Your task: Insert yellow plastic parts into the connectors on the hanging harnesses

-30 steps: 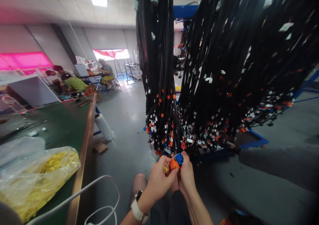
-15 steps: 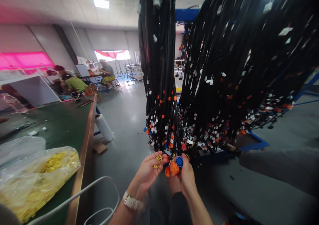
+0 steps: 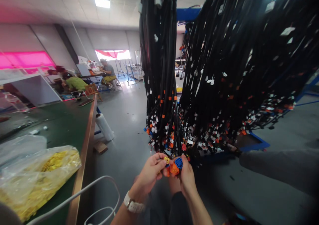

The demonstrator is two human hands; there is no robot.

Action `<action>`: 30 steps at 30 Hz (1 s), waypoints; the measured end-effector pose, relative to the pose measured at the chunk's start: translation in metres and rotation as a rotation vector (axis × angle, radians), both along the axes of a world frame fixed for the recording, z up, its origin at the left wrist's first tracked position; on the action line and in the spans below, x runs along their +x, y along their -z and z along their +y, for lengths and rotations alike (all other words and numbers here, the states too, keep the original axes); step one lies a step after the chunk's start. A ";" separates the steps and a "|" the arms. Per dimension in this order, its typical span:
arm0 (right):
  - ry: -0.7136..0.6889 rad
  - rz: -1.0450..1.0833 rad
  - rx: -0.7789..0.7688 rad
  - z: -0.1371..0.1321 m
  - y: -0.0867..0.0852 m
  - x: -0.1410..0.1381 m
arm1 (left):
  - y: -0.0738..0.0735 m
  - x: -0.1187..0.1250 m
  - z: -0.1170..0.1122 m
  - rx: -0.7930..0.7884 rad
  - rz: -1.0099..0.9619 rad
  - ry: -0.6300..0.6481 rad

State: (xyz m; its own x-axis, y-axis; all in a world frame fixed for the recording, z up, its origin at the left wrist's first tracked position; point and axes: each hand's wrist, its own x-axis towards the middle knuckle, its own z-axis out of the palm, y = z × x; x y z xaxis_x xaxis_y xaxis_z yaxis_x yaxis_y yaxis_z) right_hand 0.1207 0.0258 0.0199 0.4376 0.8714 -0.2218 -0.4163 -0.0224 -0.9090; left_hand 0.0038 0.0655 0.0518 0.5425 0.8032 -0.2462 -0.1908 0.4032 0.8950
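My left hand (image 3: 149,172), with a pale watch on its wrist, pinches a small yellow plastic connector piece (image 3: 166,160) between thumb and fingers. My right hand (image 3: 187,176) is closed around a blue connector (image 3: 178,163) and an orange connector (image 3: 174,169), whose faces point toward me. The yellow piece is close to the left side of these connectors; whether it touches them I cannot tell. Just beyond my hands hangs a thick bundle of black wire harnesses (image 3: 159,59), with white, orange and red connectors at its lower ends.
More black harnesses (image 3: 224,69) hang from a blue rack (image 3: 188,14) on the right. On the green table (image 3: 67,118) at left lies a clear bag of yellow pieces (image 3: 56,172). A white cable (image 3: 74,195) loops in front. Several people sit working in the background.
My left hand has moved right, bringing the yellow piece up beside the orange and blue connectors, and its fingers have closed into a pinch. My right hand has stayed nearly still.
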 end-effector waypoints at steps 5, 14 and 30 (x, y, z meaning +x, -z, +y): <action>0.024 0.004 -0.007 0.000 0.000 -0.001 | 0.006 0.001 -0.002 0.050 0.064 -0.081; 0.062 -0.043 -0.008 0.001 -0.002 -0.007 | 0.004 0.014 -0.014 0.318 0.148 -0.149; 0.072 -0.151 -0.009 0.003 0.003 -0.017 | 0.021 0.023 -0.025 0.622 0.301 -0.481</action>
State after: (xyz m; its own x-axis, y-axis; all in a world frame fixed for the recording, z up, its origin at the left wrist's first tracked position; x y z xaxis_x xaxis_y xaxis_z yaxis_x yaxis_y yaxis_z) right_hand 0.1042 0.0290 0.0173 0.5275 0.8350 -0.1566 -0.2759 -0.0060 -0.9612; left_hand 0.0268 0.0407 0.0304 0.0882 0.9672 0.2383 0.0666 -0.2445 0.9674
